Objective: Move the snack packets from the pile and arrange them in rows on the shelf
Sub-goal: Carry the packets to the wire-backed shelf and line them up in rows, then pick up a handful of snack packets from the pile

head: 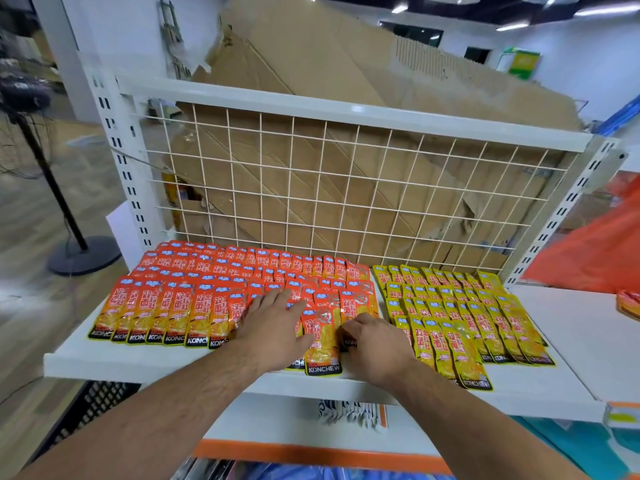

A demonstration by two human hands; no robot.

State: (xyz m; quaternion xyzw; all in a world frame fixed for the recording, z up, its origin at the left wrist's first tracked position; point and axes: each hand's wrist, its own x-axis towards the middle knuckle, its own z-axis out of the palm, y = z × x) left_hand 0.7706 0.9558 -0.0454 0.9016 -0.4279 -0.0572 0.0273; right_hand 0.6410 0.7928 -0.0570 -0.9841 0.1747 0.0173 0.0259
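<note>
Both forearms (173,403) come in from 6 o'clock and meet over the front of the shelf (138,358). Left hand (273,320) lies flat, fingers spread and pointing to 1 o'clock, pressing down on the front row of orange packets (214,271). Right hand (374,344) sits just at its 3 o'clock with fingers curled, their tips at the right edge of one packet (323,344); whether they pinch it or only touch it cannot be told. That packet lies between the two hands and juts out toward 6 o'clock, past the row's front line, its black bottom band near the shelf lip. Orange packets fill the shelf from 9 o'clock to the middle in overlapping rows. Yellow packets (460,306) lie in like rows at 3 o'clock of them, the front ones slanting. At 12 o'clock a white wire grid (346,188) backs the shelf, with torn cardboard (311,64) behind it.
</note>
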